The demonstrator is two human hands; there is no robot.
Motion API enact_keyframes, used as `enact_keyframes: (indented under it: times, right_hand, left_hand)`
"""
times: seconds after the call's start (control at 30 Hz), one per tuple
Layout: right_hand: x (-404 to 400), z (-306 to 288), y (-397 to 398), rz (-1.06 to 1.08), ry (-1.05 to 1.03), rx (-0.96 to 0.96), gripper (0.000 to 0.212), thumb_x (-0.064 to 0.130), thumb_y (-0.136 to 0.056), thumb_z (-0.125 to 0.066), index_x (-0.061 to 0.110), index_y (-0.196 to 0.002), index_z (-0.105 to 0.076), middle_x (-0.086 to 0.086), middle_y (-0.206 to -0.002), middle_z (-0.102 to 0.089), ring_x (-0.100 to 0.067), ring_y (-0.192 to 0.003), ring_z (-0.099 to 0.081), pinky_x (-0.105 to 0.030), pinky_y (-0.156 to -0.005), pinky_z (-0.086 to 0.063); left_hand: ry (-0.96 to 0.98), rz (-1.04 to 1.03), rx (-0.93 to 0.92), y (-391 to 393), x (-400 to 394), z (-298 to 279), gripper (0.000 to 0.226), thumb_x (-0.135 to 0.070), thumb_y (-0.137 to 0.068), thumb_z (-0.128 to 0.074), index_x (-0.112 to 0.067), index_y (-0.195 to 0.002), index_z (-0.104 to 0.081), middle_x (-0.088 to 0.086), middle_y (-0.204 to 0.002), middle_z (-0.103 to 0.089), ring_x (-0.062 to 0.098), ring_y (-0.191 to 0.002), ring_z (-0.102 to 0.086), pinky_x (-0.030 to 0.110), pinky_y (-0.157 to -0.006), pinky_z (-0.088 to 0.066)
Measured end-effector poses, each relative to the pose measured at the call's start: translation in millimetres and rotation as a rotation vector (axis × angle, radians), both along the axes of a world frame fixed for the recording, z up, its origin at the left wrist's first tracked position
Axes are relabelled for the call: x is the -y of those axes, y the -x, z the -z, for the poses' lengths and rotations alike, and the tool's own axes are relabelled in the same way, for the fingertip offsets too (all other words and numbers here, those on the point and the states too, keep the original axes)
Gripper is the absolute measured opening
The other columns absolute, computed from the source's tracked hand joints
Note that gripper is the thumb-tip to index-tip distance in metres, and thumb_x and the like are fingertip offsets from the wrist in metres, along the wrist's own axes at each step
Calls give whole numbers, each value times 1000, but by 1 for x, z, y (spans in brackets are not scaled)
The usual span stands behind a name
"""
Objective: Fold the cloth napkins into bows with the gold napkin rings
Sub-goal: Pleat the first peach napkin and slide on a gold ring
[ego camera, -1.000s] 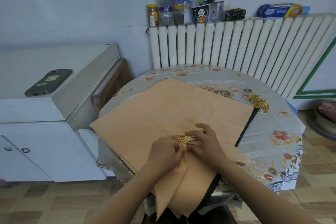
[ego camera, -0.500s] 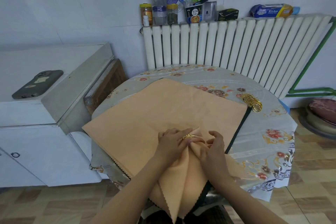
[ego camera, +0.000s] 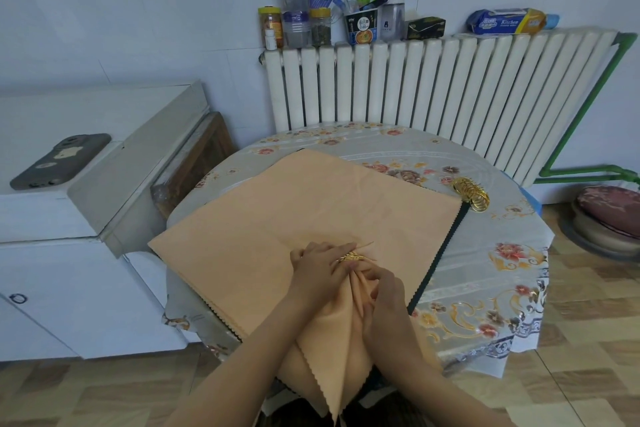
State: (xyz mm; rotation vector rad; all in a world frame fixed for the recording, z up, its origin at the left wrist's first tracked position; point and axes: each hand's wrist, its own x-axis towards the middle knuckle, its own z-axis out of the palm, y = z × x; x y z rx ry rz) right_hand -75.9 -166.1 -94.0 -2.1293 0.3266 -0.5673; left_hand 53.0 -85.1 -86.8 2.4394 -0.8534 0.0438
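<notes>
Napkin [ego camera: 346,319], gathered at its middle atop the peach stack [ego camera: 294,215] on the table [ego camera: 491,291], is going thru a gold ring [ego camera: 349,257]. Left hand [ego camera: 320,272] is pinching ring w/ cloth; right hand [ego camera: 384,295] is gripping pleats (keep them tight, feed evenly).

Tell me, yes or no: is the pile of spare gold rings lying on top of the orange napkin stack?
No, the spare gold rings lie on the flowered tablecloth, just off the far right corner of the orange napkin stack.

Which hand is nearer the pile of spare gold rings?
Right. The right hand grips gathered napkin on the side toward the spare rings; the left hand lies farther away.
</notes>
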Motion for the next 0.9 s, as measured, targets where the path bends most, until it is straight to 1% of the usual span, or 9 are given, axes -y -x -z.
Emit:
enact_keyframes:
  times: [0.07,0.17,0.23,0.33,0.4,0.57,0.63,0.73,0.9]
  right_hand:
    - [3,-7,2,-23,34,-122,49,0,-87,-42,40,-113,-32,5,-105,-36,-3,-91,-47,-12,-69,-35]
    - [20,-31,-11,47,425,-386,46,19,-89,-45,24,-132,-30,-3,-115,-46,-25,-104,-51,-34,-81,-42]
    - [39,-45,-29,67,520,-455,41,29,-93,-43,19,-132,-36,-6,-121,-49,-27,-111,-49,-37,-87,-41]
    - [70,-56,-62,-39,265,-514,37,26,-96,-47,14,-130,-49,-10,-131,-51,-26,-119,-48,-32,-96,-39]
    - [82,-57,-75,-93,157,-582,38,30,-95,-52,10,-127,-54,-8,-129,-56,-22,-116,-52,-26,-91,-39]
    - [83,-45,-81,-71,-19,-550,32,35,-81,-71,8,-96,-70,-1,-88,-66,-14,-83,-57,-23,-65,-39]
    - [80,-38,-80,-32,-55,-508,27,34,-80,-73,8,-87,-70,-1,-79,-65,-14,-77,-57,-25,-62,-39]
    - [76,-34,-80,-9,-118,-385,20,28,-85,-68,11,-73,-68,-1,-66,-61,-13,-66,-53,-25,-58,-36]
    - [75,-43,-88,-4,-165,-189,33,16,-91,-58,15,-58,-54,3,-53,-49,-11,-54,-43,-26,-55,-31]
  left_hand:
    - [-20,16,43,-1,-1,2,77,-69,-68,-12,-43,-127,-54,-14,-118,-59,8,-116,-43,27,-81,-12]
    - [27,32,0,-4,-7,3,69,-66,-78,-18,-36,-132,-50,-14,-119,-60,7,-118,-42,24,-92,-11]
    - [101,-12,-43,-7,-11,4,57,-52,-86,-23,-33,-133,-50,-14,-121,-60,9,-120,-43,22,-94,-12]
    - [91,-176,-11,-11,-18,0,45,-40,-94,-27,-29,-126,-57,-7,-124,-58,16,-120,-43,24,-92,-18]
    - [-15,-313,-41,-15,-22,-5,33,-35,-97,-38,-24,-119,-60,-1,-122,-57,22,-119,-44,30,-95,-24]
    - [-86,-393,-240,-11,-30,-5,31,-53,-84,-54,-24,-93,-59,-4,-103,-61,20,-105,-52,34,-90,-32]
    - [60,-396,-353,-11,-32,-5,25,-48,-81,-63,-23,-85,-58,-5,-95,-63,18,-96,-56,33,-86,-38]
    - [432,-397,-503,-15,-27,-11,13,-28,-82,-69,-16,-81,-62,1,-85,-67,18,-82,-61,29,-72,-45]
    - [730,-448,-546,-27,-18,-21,2,-20,-88,-63,-18,-87,-62,5,-94,-67,21,-92,-62,32,-80,-49]
